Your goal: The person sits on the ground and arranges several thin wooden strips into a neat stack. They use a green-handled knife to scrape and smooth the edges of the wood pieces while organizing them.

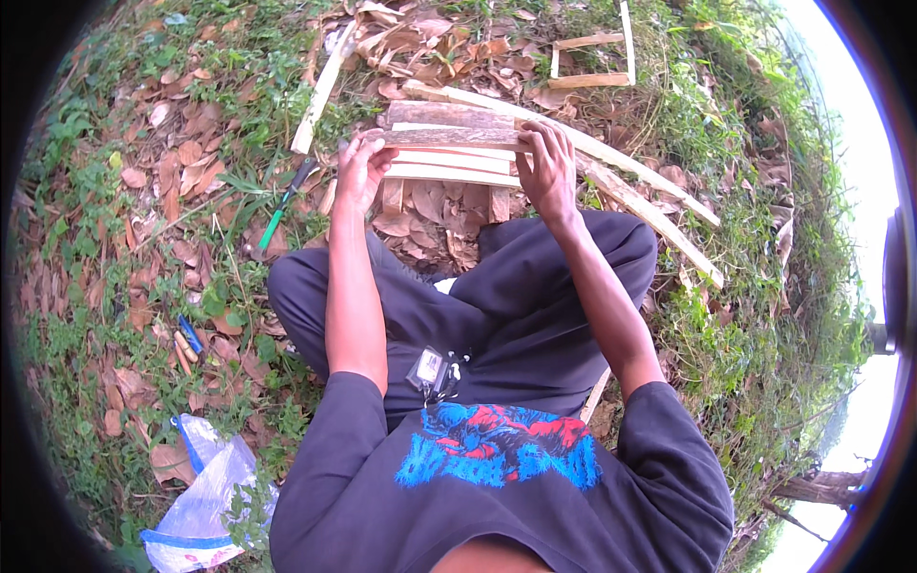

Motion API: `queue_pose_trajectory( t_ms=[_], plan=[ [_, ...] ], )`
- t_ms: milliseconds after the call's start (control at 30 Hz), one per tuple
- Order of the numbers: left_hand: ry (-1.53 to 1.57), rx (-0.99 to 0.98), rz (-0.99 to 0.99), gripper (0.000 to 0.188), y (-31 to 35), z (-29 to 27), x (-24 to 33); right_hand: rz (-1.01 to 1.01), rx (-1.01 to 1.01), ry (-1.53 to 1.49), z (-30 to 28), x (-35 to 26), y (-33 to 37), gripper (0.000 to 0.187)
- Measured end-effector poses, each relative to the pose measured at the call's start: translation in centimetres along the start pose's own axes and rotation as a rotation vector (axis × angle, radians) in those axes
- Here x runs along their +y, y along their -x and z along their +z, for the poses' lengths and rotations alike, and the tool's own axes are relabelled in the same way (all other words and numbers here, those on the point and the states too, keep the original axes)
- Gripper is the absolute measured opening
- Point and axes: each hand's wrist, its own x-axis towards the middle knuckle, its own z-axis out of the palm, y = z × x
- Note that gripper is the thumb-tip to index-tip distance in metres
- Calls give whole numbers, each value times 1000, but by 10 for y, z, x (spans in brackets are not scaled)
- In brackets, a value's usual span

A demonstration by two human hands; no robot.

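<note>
My left hand (359, 172) grips the left end of a rough brown wooden slat (444, 138), its fingers bent around the end. At the other end, my right hand (548, 170) has its fingers closed over the same slat. Under and around it lies a slatted wooden frame (449, 175) of several pale strips, set across two short pieces of wood. Just beyond the held slat is a second weathered board (449, 116). Whether the held slat rests on the frame or is lifted off it, I cannot tell.
Long pale wood strips (659, 227) lie to the right, another strip (323, 95) at the upper left. A small wooden frame (592, 82) stands far right. Left are a green-and-black tool (277, 218), a blue object (190, 334) and a clear plastic bag (205, 501). Leaves and grass cover the ground.
</note>
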Motion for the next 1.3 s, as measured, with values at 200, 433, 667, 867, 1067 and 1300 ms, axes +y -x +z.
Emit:
queue_pose_trajectory(
  t_ms=[200,433,667,867,1067,1300],
  plan=[
    [-90,160,25,36,-10,-30,-7,459,-141,-284,33,9,43,46],
    [-246,187,-166,47,-11,-49,-36,1083,-591,-466,68,58,85,39],
    [-1013,272,-316,35,-19,-71,-54,936,-623,-230,92,62,96,31],
    [-1488,435,-115,50,-21,-75,-69,922,-545,-106,100,51,98,39],
    [-1209,391,-137,42,-31,-88,-73,1054,-505,-173,101,58,100,37],
    [-1302,440,-106,38,-34,-89,-82,1094,-495,-75,105,57,102,42]
  ],
)
